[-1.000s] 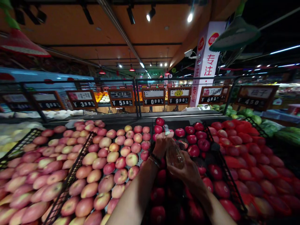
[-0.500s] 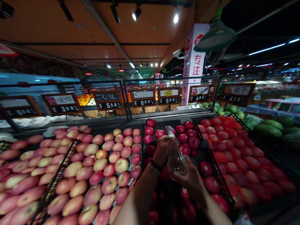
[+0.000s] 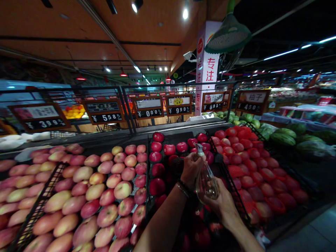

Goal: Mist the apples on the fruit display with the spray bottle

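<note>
A clear spray bottle (image 3: 206, 183) with a pale spray head (image 3: 200, 149) is held between my hands over the dark red apples (image 3: 156, 186). My left hand (image 3: 191, 168), dark bracelets at its wrist, is closed around the bottle's neck, just below the spray head. Lower down, my right hand (image 3: 223, 204) grips the bottle's body from the right. The bottle leans, its top tipped to the left. A little liquid seems to show near its base. My forearms and the shadow under them hide many of the apples below.
Pinkish-yellow apples (image 3: 123, 189) fill the bins to the left, parted by a black mesh divider (image 3: 42, 196). Red netted fruit (image 3: 256, 175) lies to the right, watermelons (image 3: 282, 137) beyond. Price signs (image 3: 103, 111) hang from a black rail (image 3: 126, 108) behind; a green lamp (image 3: 228, 35) hangs above.
The view has turned to the right, so the bins sit further left. My hands and the bottle have shifted right over the dark red apples, and both hands still hold the bottle.
</note>
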The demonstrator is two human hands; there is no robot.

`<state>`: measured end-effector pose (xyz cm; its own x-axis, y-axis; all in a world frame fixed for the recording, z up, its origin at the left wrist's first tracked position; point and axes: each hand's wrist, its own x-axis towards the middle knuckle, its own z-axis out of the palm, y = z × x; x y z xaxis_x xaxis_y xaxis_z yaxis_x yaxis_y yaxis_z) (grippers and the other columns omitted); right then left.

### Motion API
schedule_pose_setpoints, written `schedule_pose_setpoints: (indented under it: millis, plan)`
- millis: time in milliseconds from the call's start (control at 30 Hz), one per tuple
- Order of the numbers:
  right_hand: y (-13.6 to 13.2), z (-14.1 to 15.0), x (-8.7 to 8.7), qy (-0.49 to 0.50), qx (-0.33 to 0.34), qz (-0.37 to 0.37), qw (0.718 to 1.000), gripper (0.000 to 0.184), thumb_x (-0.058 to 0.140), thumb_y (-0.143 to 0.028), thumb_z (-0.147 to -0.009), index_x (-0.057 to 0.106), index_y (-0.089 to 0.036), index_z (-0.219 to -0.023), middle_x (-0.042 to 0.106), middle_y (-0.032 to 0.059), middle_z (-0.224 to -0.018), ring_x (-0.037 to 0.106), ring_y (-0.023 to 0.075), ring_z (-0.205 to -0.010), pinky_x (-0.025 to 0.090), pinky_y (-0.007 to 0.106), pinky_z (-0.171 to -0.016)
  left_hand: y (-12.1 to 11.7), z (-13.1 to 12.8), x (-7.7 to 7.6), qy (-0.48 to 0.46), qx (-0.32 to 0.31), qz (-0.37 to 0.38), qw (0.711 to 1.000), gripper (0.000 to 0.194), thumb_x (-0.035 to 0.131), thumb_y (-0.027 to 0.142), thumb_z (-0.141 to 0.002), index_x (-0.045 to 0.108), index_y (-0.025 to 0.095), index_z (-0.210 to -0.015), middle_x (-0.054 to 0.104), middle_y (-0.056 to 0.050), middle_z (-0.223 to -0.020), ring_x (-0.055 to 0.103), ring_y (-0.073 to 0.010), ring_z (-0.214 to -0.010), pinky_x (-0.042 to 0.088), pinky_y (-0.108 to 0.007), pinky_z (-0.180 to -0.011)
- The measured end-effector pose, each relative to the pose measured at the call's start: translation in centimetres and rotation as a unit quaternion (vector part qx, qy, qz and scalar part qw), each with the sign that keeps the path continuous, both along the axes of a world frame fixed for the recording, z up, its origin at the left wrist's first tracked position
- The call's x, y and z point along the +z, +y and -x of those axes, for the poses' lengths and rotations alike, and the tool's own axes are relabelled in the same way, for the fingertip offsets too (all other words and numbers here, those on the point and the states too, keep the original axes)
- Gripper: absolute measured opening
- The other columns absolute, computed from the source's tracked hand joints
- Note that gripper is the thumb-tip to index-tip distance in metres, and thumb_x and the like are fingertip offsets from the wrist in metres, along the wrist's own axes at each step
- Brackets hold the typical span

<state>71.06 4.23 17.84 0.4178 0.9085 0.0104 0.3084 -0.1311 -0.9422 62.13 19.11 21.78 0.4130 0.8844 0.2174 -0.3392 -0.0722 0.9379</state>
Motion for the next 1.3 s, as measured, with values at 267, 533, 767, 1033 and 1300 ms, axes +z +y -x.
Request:
schedule_pose_setpoints:
  millis: [267, 533, 767, 1033, 1300]
  plan:
    - [0.6, -5.1, 0.3, -0.019, 0.0, -0.048, 0.999, 0.058, 0.085, -0.049, -0.083, 0.06, -0.03, -0.131, 0.085, 0.0039, -0.113, 0.083, 0.0323, -0.104, 0.062, 0.042, -0.092, 2.3, -5.3, 0.5, 0.022, -0.076, -0.01, 0.997, 0.039, 0.09, 0.049, -0.08, 0.065, 0.019, -0.08, 0.06, 0.004, -0.07, 0.051, -0.01, -0.058, 0.04, -0.025, -0.056]
    - [6.1, -10.6, 0.0, -0.073, -0.037, -0.063, 0.995, 0.057, 0.086, -0.052, -0.076, 0.064, -0.025, -0.122, 0.082, 0.0063, -0.107, 0.079, 0.033, -0.099, 0.062, 0.046, -0.091, 7.5, -11.0, 0.7, 0.017, -0.077, 0.01, 0.997, 0.049, 0.096, 0.055, -0.069, 0.066, 0.017, -0.077, 0.058, 0.004, -0.064, 0.047, -0.0092, -0.054, 0.037, -0.027, -0.055]
    - [4.1, -12.9, -2.8, -0.061, -0.019, -0.06, 0.996, 0.069, 0.088, -0.049, -0.076, 0.061, -0.022, -0.133, 0.082, 0.008, -0.113, 0.079, 0.0314, -0.101, 0.062, 0.046, -0.093, 5.9, -12.8, -2.4, 0.02, -0.091, 0.048, 0.995, 0.046, 0.093, 0.053, -0.073, 0.062, 0.019, -0.073, 0.059, 0.004, -0.065, 0.05, -0.01, -0.055, 0.04, -0.027, -0.056]
    - [-4.7, -12.2, -7.5, 0.009, -0.019, -0.002, 1.0, 0.075, 0.089, -0.05, -0.078, 0.056, -0.024, -0.141, 0.082, 0.0078, -0.12, 0.08, 0.0319, -0.109, 0.065, 0.046, -0.098, -1.5, -12.1, -7.6, 0.038, -0.12, 0.082, 0.989, 0.054, 0.101, 0.053, -0.069, 0.071, 0.017, -0.095, 0.07, -0.001, -0.089, 0.062, -0.0142, -0.077, 0.048, -0.027, -0.073]
    - [-15.0, -11.1, -14.2, 0.043, -0.047, 0.041, 0.997, 0.087, 0.093, -0.057, -0.076, 0.056, -0.026, -0.148, 0.08, 0.0132, -0.134, 0.08, 0.0362, -0.121, 0.066, 0.049, -0.105, -10.6, -10.6, -13.8, 0.084, -0.16, 0.151, 0.972, 0.05, 0.099, 0.053, -0.073, 0.075, 0.016, -0.097, 0.074, -0.002, -0.089, 0.064, -0.0172, -0.081, 0.05, -0.029, -0.077]
